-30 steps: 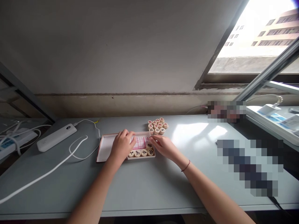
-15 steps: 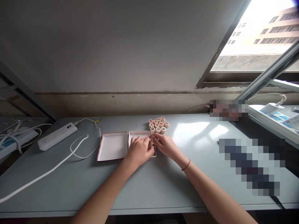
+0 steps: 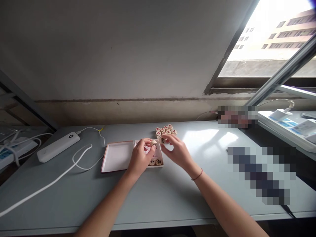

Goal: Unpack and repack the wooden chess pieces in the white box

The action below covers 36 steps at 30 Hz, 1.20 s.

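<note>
A shallow pink-edged box [image 3: 160,165] lies on the grey table [image 3: 153,194] with a few round wooden chess pieces [image 3: 156,162] along its near side. My left hand [image 3: 141,158] hovers over the box and pinches one wooden piece [image 3: 153,143] between thumb and fingers. My right hand [image 3: 178,150] is raised just right of the box, its fingers curled round another piece [image 3: 162,140]. A cluster of several more pieces [image 3: 166,130] sits on the table behind the box. The box's empty lid [image 3: 116,156] lies beside it on the left.
A white power bank [image 3: 58,146] with a looping white cable [image 3: 74,163] lies at the left. A power strip [image 3: 14,151] sits at the far left edge. Blurred dark objects [image 3: 261,171] cover the right of the table. A window frame [image 3: 278,79] rises at the right.
Both hands have lifted from the box, each with a piece pinched in it. Fewer pieces lie in the box than a second ago.
</note>
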Available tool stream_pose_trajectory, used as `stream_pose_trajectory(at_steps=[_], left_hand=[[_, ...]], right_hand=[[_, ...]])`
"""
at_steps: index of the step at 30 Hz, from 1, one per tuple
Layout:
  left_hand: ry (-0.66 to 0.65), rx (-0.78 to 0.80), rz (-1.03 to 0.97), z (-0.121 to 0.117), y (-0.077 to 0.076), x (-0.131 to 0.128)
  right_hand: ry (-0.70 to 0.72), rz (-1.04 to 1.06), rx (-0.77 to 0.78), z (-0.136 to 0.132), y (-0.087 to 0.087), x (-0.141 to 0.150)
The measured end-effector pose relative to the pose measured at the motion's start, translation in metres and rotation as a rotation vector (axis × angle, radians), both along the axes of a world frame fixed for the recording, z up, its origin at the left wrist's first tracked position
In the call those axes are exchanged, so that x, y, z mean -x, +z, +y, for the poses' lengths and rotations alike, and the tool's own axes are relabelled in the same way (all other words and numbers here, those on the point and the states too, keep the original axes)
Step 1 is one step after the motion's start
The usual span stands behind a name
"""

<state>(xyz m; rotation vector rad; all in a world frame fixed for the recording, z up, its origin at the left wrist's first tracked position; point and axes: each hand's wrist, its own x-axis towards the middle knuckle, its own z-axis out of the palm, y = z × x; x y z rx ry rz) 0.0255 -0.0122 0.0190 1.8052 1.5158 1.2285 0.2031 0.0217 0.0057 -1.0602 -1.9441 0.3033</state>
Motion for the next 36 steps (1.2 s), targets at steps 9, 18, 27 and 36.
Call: stream_pose_trajectory(at_steps=[9, 18, 27, 36], left_hand=[[-0.036, -0.060, 0.022, 0.006, -0.005, 0.012], [-0.093, -0.145, 0.231, 0.001, -0.005, 0.006], [-0.173, -0.207, 0.378, 0.000, -0.005, 0.006], [0.056, -0.016, 0.602, 0.010, 0.002, 0.042]], right_hand=[[-0.397, -0.315, 0.343, 0.037, -0.016, -0.060], [0.085, 0.001, 0.363, -0.003, 0.014, -0.005], [0.053, 0.101, 0.345, -0.007, 0.016, -0.001], [-0.381, -0.307, 0.358, 0.030, -0.006, -0.063]])
